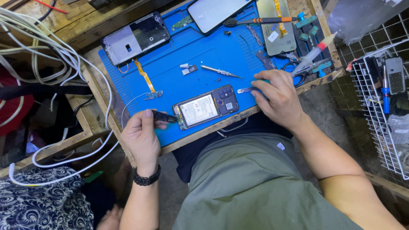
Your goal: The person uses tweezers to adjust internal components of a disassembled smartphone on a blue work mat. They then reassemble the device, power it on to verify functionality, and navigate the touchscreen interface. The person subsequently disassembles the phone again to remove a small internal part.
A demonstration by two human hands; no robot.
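Opened phone (205, 106) flat on blue mat (187, 51), back cover off, battery exposed, near the mat's front edge. Left hand (142, 136) closed on small dark part (164, 116), pinched between thumb and fingers, its tip just beside the phone's lower end. Right hand (277, 96) pressed down on thin metal pry tool (246, 90) at the phone's top end — fingers curled; firm hold or mere contact: cannot tell. Advisable: phone kept steady, dark part kept level with the frame edge, no force near the battery. Wire basket (375, 115) at right, holding a blue-handled tool (385, 96) and a grey flat device (395, 75); remaining contents unclear.
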